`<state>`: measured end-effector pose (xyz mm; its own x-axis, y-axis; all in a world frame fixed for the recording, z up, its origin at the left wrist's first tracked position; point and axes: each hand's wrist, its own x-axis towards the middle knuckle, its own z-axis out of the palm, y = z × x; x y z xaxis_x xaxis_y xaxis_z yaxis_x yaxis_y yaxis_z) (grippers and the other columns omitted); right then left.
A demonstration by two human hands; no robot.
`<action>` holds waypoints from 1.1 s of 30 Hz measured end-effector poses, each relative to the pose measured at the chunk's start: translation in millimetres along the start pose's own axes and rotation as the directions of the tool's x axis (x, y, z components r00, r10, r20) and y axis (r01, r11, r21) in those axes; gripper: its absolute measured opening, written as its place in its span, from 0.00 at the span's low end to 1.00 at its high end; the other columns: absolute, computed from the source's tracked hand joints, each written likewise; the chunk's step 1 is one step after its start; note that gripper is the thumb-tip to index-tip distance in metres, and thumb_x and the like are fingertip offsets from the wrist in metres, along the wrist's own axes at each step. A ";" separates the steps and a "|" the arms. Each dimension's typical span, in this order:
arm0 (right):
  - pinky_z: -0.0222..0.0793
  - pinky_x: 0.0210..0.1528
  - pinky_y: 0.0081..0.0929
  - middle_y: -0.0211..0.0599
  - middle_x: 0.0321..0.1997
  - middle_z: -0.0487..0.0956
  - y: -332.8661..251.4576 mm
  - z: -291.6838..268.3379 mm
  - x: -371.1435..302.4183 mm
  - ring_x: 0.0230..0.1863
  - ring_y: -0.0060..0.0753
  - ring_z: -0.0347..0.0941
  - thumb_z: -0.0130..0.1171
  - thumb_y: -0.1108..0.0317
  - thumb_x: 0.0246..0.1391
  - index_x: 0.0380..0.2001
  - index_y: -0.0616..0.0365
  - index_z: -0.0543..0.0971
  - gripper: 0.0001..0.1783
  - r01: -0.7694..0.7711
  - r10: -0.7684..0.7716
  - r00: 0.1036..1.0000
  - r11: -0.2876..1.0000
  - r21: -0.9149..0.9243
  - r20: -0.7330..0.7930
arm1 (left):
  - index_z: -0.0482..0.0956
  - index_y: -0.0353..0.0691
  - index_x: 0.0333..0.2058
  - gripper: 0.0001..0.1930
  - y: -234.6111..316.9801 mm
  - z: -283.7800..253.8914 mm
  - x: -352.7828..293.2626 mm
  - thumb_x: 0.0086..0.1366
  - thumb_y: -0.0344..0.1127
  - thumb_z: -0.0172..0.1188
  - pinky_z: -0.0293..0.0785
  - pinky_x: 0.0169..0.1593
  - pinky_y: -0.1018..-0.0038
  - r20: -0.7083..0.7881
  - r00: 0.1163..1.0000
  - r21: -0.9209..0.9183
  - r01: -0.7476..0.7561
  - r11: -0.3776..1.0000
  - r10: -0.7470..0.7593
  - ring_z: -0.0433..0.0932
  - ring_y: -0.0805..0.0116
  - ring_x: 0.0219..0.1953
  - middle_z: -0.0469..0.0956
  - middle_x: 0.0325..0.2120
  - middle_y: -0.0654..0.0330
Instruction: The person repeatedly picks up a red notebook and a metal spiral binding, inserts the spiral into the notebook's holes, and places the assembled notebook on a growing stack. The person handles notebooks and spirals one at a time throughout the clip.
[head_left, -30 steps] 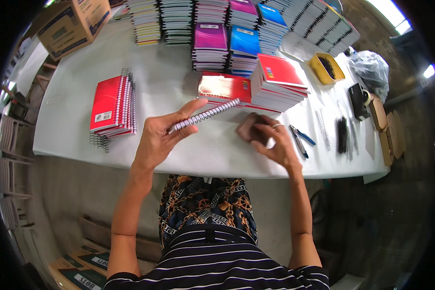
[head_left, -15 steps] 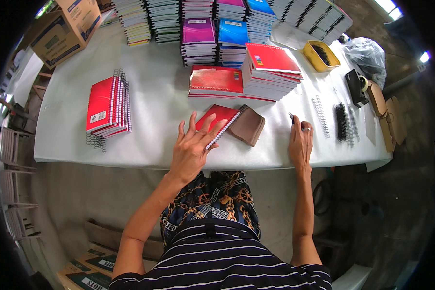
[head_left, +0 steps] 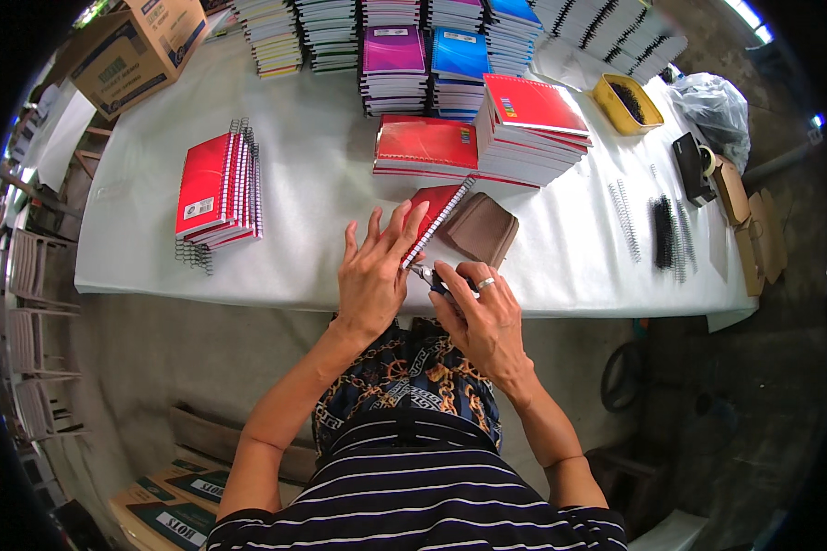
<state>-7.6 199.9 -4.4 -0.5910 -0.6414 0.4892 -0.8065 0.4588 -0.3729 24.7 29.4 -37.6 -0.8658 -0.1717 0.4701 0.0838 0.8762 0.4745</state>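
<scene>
My left hand [head_left: 373,280] holds a red spiral notebook [head_left: 432,204] near the table's front edge, several fingers spread across its cover. Along the notebook's right side runs a coil binding with a white edge. My right hand [head_left: 489,317] is closed around small pliers [head_left: 429,275] with dark handles. Their metal jaws are at the near end of the coil; whether they grip the wire cannot be made out. Just right of the notebook lies a brown, pad-like block [head_left: 481,230], close beyond my right hand's fingers.
Coil-bound red notebooks [head_left: 209,188] are piled at left. Red notebooks [head_left: 533,138] and purple and blue stacks [head_left: 393,55] stand at the back. Loose coils [head_left: 663,234], a tape dispenser [head_left: 693,170], a yellow tub [head_left: 627,106] and a cardboard box [head_left: 133,60] lie around the table.
My right hand has come left from the right part of the table, bringing the pliers to the notebook's near coil end. My left hand stays on the notebook, which sits slightly steeper.
</scene>
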 end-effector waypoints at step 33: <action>0.60 0.67 0.40 0.39 0.64 0.69 4.5 17.0 115.2 0.66 0.40 0.63 0.75 0.70 0.39 0.63 0.57 0.65 0.46 0.069 -0.009 0.995 0.777 0.626 -0.098 | 0.67 0.54 0.64 0.29 -134.0 -182.6 52.2 0.63 0.42 0.60 0.63 0.66 0.56 -0.163 0.975 -0.864 -0.216 0.455 0.153 0.66 0.54 0.64 0.64 0.65 0.52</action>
<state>-79.1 117.6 36.9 -0.5822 -0.5821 0.5676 -0.6580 -0.0727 -0.7495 58.3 -179.2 59.3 -0.7506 -0.1067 0.6521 0.6513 0.0470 0.7574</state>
